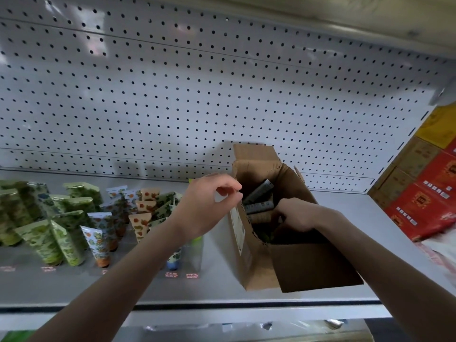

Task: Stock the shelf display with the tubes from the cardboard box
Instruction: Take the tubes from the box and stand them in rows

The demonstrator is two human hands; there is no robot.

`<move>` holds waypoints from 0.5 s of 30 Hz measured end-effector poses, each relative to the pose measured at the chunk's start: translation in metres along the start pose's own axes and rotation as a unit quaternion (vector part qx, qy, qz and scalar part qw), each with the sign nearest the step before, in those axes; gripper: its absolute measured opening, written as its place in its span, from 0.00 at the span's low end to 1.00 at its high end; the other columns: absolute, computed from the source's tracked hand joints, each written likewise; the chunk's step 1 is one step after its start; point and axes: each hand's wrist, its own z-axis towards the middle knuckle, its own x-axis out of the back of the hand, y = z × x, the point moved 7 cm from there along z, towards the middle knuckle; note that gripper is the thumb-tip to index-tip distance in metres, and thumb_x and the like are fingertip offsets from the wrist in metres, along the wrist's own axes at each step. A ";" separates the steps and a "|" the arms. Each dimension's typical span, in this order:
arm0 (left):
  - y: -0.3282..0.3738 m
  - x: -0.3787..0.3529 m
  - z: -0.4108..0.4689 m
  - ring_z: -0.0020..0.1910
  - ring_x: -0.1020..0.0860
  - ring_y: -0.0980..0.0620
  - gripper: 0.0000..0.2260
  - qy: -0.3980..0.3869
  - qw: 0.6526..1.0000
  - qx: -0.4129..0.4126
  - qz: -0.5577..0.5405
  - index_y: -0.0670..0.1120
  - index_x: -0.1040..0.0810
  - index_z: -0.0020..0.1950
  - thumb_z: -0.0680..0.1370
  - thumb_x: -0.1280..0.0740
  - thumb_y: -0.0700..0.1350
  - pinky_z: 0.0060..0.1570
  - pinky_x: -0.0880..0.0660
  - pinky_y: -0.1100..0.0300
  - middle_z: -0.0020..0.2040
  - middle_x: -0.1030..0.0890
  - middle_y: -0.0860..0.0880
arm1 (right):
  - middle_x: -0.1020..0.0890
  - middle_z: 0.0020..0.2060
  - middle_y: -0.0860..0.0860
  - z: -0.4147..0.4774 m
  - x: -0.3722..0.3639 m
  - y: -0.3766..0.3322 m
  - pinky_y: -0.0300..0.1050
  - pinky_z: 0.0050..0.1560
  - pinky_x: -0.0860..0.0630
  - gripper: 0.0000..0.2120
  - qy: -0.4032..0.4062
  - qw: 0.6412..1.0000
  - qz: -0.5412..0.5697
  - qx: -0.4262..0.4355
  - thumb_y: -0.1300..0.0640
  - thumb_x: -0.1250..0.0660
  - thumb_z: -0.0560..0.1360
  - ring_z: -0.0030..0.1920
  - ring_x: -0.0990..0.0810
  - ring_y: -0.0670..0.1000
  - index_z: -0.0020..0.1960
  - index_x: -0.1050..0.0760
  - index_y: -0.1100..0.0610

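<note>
Several tubes point(259, 193) in cardboard box point(308, 265); left hand point(204, 206) pinches its rim; right hand point(298, 215) grip hidden inside.

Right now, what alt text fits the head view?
A person's right hand reaches into an open cardboard box of tubes on a grey shelf while the left hand holds its rim. Patterned tubes stand to its left.

premises: a retail shop, judged from the fittings. a grey metal shelf point(222, 287) is backed by a white perforated pegboard panel point(172, 95) — standard shop gondola construction. an open cardboard box point(308, 262) of stock stands on the shelf. left of the box, patterned tubes point(61, 233) stand cap-down in rows, grouped by design, with small red-and-white price labels point(171, 275) on the shelf in front of them. right of the box, red and yellow cartons point(429, 201) are stacked in the neighbouring bay.
</note>
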 end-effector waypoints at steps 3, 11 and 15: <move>0.002 0.001 -0.002 0.44 0.24 0.60 0.03 -0.002 1.000 0.000 -0.002 0.47 0.18 0.46 0.74 0.31 0.42 0.44 0.32 0.74 0.42 0.19 0.55 | 0.19 0.40 0.49 0.001 0.011 0.003 0.38 0.44 0.30 0.09 0.087 0.995 0.053 0.001 0.57 0.36 0.77 0.40 0.23 0.47 0.54 0.19 0.57; -0.001 0.007 -0.007 0.44 0.24 0.62 0.03 -0.002 0.999 0.032 -0.013 0.51 0.19 0.46 0.74 0.31 0.43 0.45 0.30 0.73 0.42 0.19 0.57 | 0.17 0.40 0.48 -0.008 0.029 0.007 0.36 0.45 0.27 0.06 0.171 0.979 0.107 0.021 0.58 0.31 0.73 0.40 0.21 0.42 0.49 0.17 0.56; 0.001 0.009 -0.006 0.44 0.24 0.62 0.04 -0.004 0.999 0.034 -0.012 0.49 0.18 0.47 0.75 0.32 0.43 0.45 0.30 0.73 0.43 0.19 0.57 | 0.20 0.30 0.57 -0.032 0.063 0.014 0.35 0.28 0.25 0.04 0.256 0.906 0.338 0.015 0.63 0.30 0.73 0.22 0.26 0.42 0.43 0.20 0.64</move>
